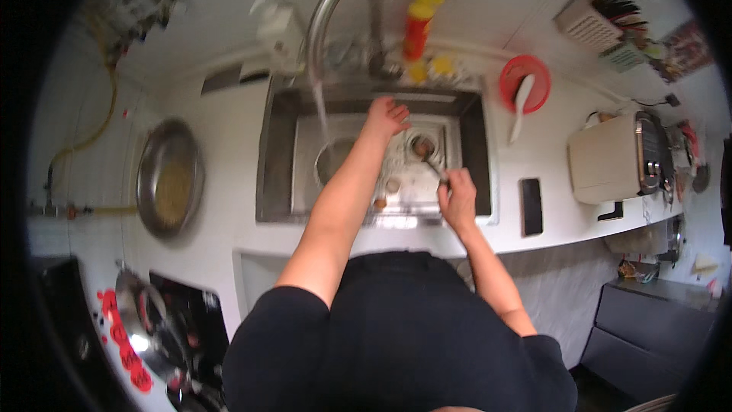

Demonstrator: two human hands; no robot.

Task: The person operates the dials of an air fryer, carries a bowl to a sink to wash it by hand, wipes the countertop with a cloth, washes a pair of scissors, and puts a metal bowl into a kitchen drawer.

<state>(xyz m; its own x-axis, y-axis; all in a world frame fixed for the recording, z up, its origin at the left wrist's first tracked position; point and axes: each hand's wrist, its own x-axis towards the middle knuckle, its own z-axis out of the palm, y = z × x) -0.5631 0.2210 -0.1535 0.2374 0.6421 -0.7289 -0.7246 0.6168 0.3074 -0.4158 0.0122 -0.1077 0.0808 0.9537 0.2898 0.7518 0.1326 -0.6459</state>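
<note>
My left hand (390, 116) is over the back half of the steel sink (476, 149), fingers apart, holding nothing that shows. In my right hand (459, 194), at the sink's front right, is the handle of a dark utensil (434, 169), perhaps a spoon or brush; its far end lies at the round drain (423, 146). Water (320, 106) runs from the curved metal faucet (318, 28) into a round vessel (327, 165) at the left of the basin, partly hidden by my left forearm. Small brownish round things (392, 185) lie on the basin floor.
A metal bowl (171, 177) with pale yellow contents stands on the left counter. Behind the sink is a red bottle with a yellow cap (418, 26). To the right are a red bowl (508, 83) with a white-handled utensil (520, 109) across it, a phone (531, 206) and a cream countertop appliance (606, 157).
</note>
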